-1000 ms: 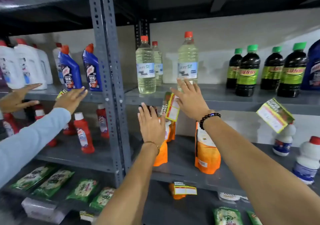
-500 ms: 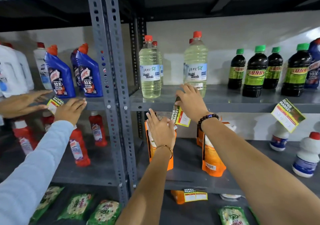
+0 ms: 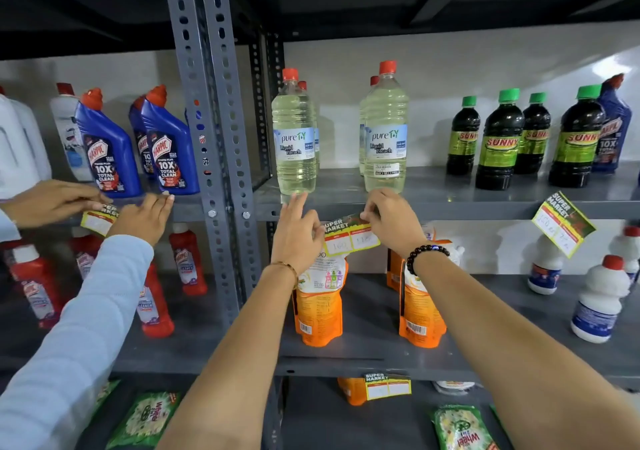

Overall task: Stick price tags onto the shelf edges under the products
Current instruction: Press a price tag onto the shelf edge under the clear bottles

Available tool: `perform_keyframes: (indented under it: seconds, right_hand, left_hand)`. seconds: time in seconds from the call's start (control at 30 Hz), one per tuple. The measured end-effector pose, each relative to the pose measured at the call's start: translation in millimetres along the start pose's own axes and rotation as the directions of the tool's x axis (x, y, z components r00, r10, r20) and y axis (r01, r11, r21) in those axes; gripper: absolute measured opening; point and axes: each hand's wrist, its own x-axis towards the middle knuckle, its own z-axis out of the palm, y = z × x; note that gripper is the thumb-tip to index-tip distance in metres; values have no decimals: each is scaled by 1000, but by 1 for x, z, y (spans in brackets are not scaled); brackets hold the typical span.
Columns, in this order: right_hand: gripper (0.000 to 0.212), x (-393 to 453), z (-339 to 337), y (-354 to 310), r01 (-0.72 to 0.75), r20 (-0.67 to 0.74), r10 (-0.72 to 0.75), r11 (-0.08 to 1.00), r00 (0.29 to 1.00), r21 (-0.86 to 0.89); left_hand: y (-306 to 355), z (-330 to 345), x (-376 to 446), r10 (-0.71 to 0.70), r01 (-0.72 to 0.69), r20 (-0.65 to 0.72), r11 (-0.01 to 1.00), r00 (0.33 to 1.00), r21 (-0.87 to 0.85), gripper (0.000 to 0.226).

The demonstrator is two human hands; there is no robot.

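Both hands now level the price tag (image 3: 349, 236) at the shelf edge (image 3: 450, 211): left hand (image 3: 298, 238) and right hand (image 3: 391, 221) pinch its ends. Light, floppy paper; hold by corners.

Left hand (image 3: 298, 238): bare forearm raised, thin gold bangle worn at the wrist, index finger extended upward, thumb and remaining fingers pinched. Right hand (image 3: 391, 223): forearm raised alongside, dark beaded bracelet worn at the wrist, fingertips pinched, knuckles turned up.
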Motion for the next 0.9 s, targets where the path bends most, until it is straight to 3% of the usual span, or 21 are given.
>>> perform_keyframes:
  seconds: [0.1, 0.4, 0.9]
  right_hand:
    - [10, -4, 8, 2, -40, -17, 40, 999, 999, 19]
    - [12, 2, 13, -3, -133, -99, 140, 988, 985, 74]
    - [19, 10, 14, -10, -226, -90, 223, 974, 971, -18]
  left_hand:
    - [-6, -5, 13, 9, -11, 79, 1000, 997, 13, 15]
    - [-3, -12, 28, -44, 43, 11, 998, 999, 37, 17]
    - [5, -14, 36, -67, 66, 5, 987, 998, 148, 16]
